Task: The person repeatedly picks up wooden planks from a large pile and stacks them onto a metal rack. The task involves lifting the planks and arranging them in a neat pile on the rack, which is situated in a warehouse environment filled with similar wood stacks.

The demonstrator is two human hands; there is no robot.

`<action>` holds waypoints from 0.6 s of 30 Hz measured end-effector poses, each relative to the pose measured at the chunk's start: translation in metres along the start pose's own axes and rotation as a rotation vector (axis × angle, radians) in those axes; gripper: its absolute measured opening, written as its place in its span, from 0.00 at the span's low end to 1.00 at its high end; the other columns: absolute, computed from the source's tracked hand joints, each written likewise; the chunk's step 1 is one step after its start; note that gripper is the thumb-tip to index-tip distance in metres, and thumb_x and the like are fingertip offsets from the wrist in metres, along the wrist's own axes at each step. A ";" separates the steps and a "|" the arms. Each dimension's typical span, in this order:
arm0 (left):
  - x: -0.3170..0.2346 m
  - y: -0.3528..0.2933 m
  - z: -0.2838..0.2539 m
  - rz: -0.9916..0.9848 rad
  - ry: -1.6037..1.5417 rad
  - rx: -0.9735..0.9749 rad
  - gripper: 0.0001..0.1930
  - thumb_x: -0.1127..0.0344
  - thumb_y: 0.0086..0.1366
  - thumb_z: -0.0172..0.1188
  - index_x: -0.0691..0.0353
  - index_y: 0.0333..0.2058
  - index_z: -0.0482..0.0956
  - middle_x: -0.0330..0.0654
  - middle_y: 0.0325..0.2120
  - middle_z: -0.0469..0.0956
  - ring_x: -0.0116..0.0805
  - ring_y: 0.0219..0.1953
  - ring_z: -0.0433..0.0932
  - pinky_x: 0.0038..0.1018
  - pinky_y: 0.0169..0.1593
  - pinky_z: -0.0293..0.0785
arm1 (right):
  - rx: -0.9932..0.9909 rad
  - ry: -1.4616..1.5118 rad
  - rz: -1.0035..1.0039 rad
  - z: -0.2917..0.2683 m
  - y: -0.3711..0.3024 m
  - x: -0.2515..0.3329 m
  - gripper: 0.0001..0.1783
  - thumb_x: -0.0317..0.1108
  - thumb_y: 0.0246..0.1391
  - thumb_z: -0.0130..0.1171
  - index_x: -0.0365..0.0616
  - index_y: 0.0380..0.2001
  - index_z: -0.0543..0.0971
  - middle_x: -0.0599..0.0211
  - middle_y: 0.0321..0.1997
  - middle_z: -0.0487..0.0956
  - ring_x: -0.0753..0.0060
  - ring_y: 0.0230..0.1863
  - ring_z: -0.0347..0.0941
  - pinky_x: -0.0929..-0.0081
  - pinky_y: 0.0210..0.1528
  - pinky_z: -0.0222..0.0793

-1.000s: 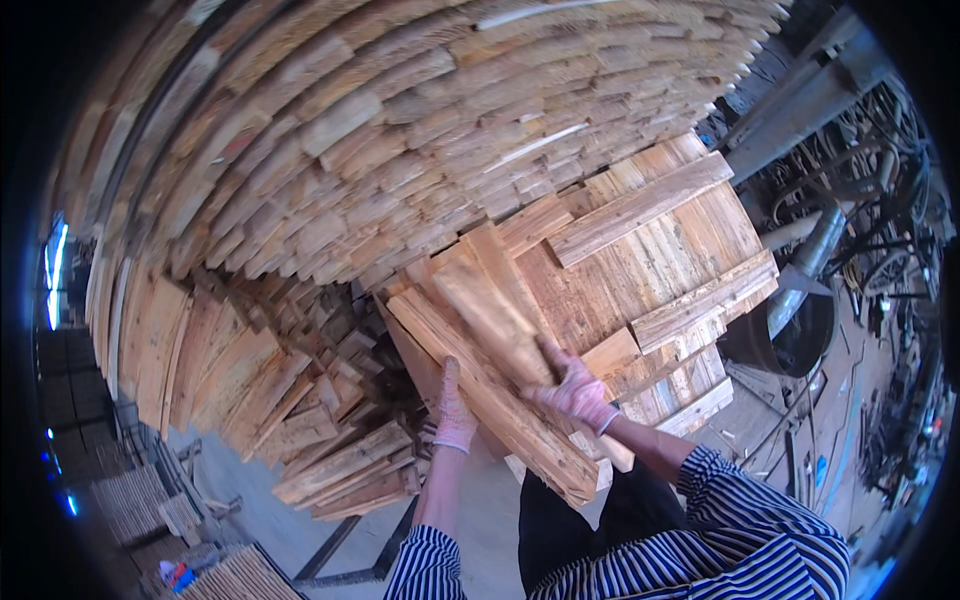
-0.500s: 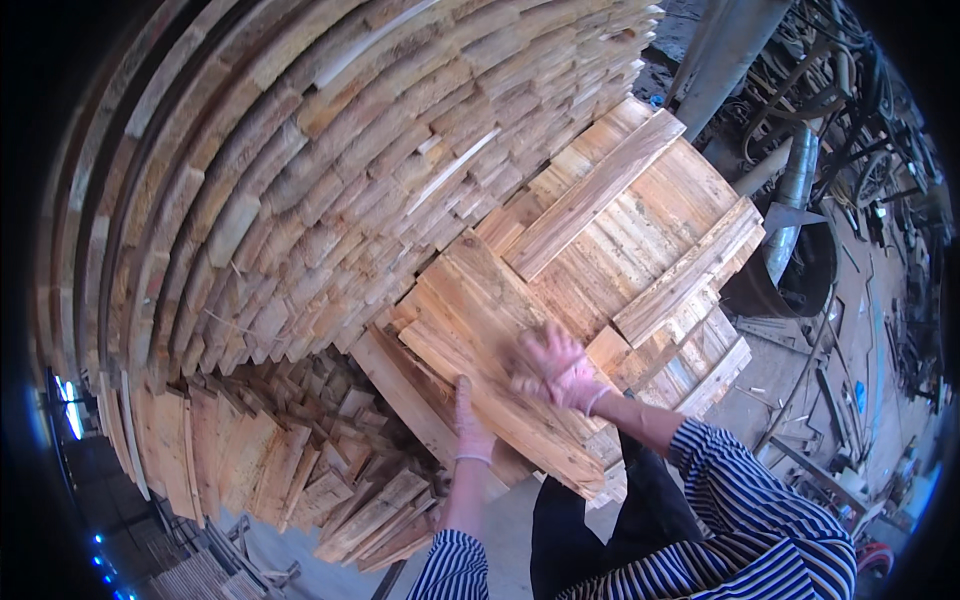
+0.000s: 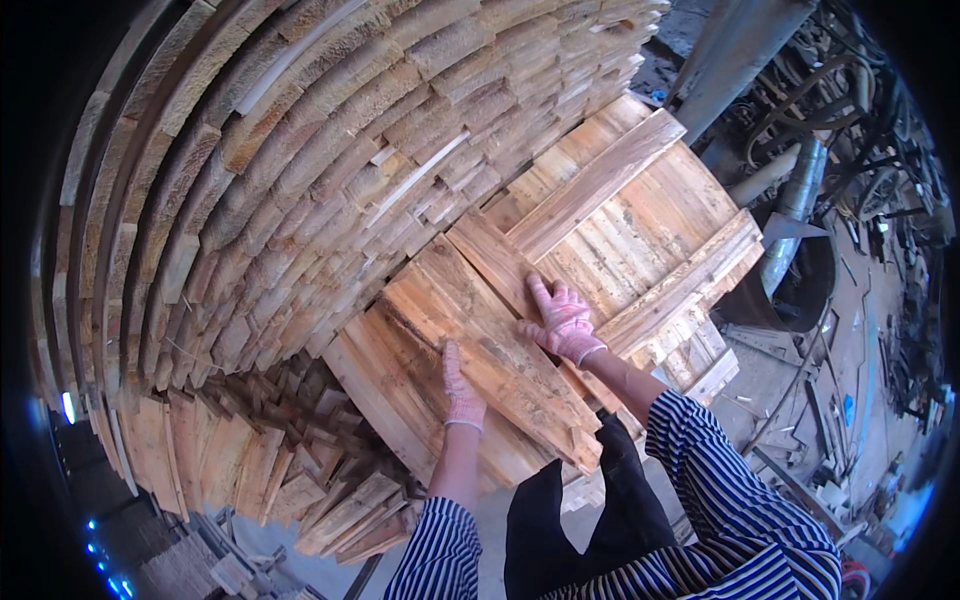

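Note:
My left hand (image 3: 463, 388), in a pinkish glove, lies with its fingers stretched along the near-left edge of a rough wooden board (image 3: 510, 375). My right hand (image 3: 564, 322), gloved alike, has its fingers spread. Its fingertips touch a second board (image 3: 488, 258), and its thumb side points toward the first one. Both boards lie slantwise, side by side, with a narrow dark gap between them. Under and left of my left hand, further wide boards (image 3: 385, 390) lie flat. The palm sides of both hands are hidden.
A tall stack of planks (image 3: 330, 190) rises on the left, end faces toward me. Beyond my right hand is a board pile with two crosswise battens (image 3: 600, 185). Loose offcuts (image 3: 350, 505) lie lower left. A metal pipe (image 3: 800, 190), dark drum (image 3: 785, 290) and tangled scrap stand right.
My right hand, blurred before, has moved slightly up and now rests spread on a board. The boards have shifted apart, opening a gap. My left hand stays at the board's edge, slightly higher.

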State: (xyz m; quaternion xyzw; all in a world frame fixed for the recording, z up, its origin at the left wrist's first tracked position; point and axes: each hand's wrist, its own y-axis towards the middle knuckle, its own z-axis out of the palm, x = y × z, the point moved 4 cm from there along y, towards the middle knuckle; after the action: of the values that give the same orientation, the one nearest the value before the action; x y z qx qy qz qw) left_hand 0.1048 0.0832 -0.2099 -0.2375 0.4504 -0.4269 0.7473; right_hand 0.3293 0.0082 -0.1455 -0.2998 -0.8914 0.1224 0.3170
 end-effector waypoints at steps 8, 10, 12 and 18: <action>0.010 -0.033 0.106 -0.009 -0.110 -0.005 0.49 0.28 0.65 0.56 0.54 0.73 0.57 0.48 0.70 0.60 0.44 0.71 0.59 0.43 0.72 0.58 | 0.217 0.581 -0.395 0.032 -0.070 0.022 0.66 0.80 0.50 0.56 0.45 0.78 0.50 0.38 0.74 0.58 0.36 0.74 0.55 0.49 0.74 0.54; 0.012 -0.034 0.102 0.000 0.059 -0.012 0.51 0.26 0.63 0.57 0.56 0.74 0.56 0.51 0.70 0.59 0.47 0.72 0.58 0.44 0.73 0.58 | 0.341 0.561 -0.149 0.008 -0.069 0.009 0.67 0.71 0.41 0.71 0.51 0.77 0.54 0.43 0.69 0.65 0.43 0.68 0.65 0.57 0.71 0.62; 0.014 -0.009 0.062 0.050 0.509 0.049 0.55 0.23 0.62 0.55 0.60 0.74 0.54 0.56 0.70 0.59 0.53 0.72 0.58 0.45 0.73 0.57 | 0.207 0.628 -0.179 -0.010 -0.058 0.007 0.64 0.62 0.37 0.78 0.57 0.76 0.59 0.44 0.65 0.69 0.47 0.60 0.72 0.63 0.66 0.71; 0.027 0.001 0.097 0.219 2.067 -0.184 0.78 0.23 0.43 0.69 0.67 0.75 0.31 0.66 0.76 0.29 0.68 0.77 0.26 0.59 0.75 0.28 | -0.051 -0.015 0.065 -0.061 0.019 -0.088 0.55 0.60 0.48 0.71 0.57 0.76 0.60 0.37 0.66 0.68 0.37 0.65 0.68 0.52 0.66 0.67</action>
State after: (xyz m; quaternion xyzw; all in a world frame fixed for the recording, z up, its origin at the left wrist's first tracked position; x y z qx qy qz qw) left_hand 0.1961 0.0575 -0.1768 0.2297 0.9204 -0.3161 0.0112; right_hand 0.4315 -0.0289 -0.1499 -0.3359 -0.8863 0.1122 0.2985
